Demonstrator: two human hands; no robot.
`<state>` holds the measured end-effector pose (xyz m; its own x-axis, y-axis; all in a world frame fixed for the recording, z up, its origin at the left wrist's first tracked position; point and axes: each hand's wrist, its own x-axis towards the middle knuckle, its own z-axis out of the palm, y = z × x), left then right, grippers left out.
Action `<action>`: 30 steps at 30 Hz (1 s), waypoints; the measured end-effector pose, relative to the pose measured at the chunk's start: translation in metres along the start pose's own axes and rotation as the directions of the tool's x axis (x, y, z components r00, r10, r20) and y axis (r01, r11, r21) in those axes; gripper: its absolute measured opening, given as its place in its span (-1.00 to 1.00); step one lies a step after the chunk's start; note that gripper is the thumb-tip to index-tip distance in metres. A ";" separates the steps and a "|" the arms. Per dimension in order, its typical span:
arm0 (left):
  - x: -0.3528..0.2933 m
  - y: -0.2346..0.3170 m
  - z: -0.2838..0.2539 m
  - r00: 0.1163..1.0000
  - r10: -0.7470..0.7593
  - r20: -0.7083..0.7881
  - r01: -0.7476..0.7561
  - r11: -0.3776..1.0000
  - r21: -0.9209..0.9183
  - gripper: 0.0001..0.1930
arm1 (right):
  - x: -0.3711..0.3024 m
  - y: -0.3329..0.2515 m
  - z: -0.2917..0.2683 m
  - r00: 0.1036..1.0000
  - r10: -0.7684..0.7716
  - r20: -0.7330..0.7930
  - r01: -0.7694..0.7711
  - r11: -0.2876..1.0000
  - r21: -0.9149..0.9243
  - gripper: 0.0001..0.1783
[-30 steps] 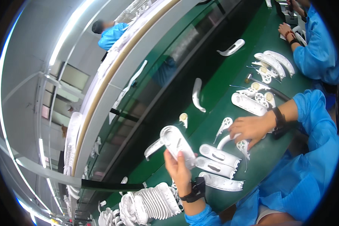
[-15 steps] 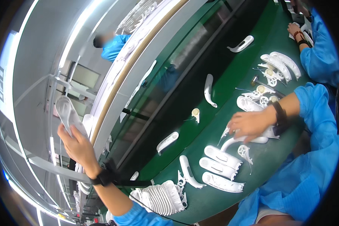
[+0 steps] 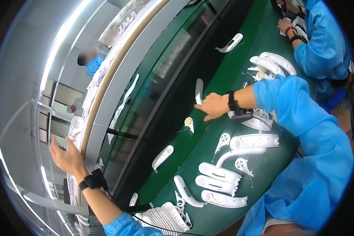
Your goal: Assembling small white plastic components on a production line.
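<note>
My left hand [image 3: 68, 157] is raised at the shelf on the left, fingers apart. Just beyond its fingertips, a long white plastic shell with a rounded end [image 3: 76, 128] lies on the shelf. My right hand [image 3: 216, 106] reaches across to the dark green belt, thumb and index finger spread. It covers the near end of a curved white plastic shell [image 3: 199, 89]; whether the fingers touch it is hidden. Nearer me on the green table are several white shells [image 3: 218, 182] and a small white wheel-shaped part with a wire [image 3: 244, 166].
A stack of white shells [image 3: 167, 218] stands at the lower left. On the belt lie another shell [image 3: 162, 157] and a small part with a round cream disc [image 3: 188, 122]. A co-worker's arm [image 3: 320, 51] is at the upper right. A metal rail [image 3: 145, 82] runs beyond the belt.
My left hand has let go of the white shell, which now lies on the shelf. My right hand has moved from the table parts forward to the curved shell on the belt. The view has shifted.
</note>
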<state>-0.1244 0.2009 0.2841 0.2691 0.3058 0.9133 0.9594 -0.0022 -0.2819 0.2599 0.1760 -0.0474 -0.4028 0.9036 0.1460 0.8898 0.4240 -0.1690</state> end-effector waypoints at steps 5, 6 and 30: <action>-0.059 0.071 -0.046 0.981 -0.043 -0.187 -0.076 0.807 -0.586 -0.68 | 0.032 0.028 0.049 0.981 0.138 0.136 -0.120 0.983 -0.137 -0.49; -0.080 0.076 -0.062 0.990 -0.093 -0.107 0.003 0.769 -0.640 -0.69 | 0.036 0.024 0.046 0.984 0.172 0.054 -0.170 0.985 -0.034 -0.55; -0.321 0.163 -0.064 0.361 0.025 0.932 0.413 -0.901 -0.136 -0.31 | 0.076 0.008 0.044 0.925 0.346 -0.155 -0.256 0.872 0.417 -0.30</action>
<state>-0.0488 0.0411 -0.0358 0.0422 0.9979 0.0487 -0.7416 -0.0014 0.6709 0.2269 0.2509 -0.0802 -0.0313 0.9732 0.2280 0.7893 0.1640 -0.5916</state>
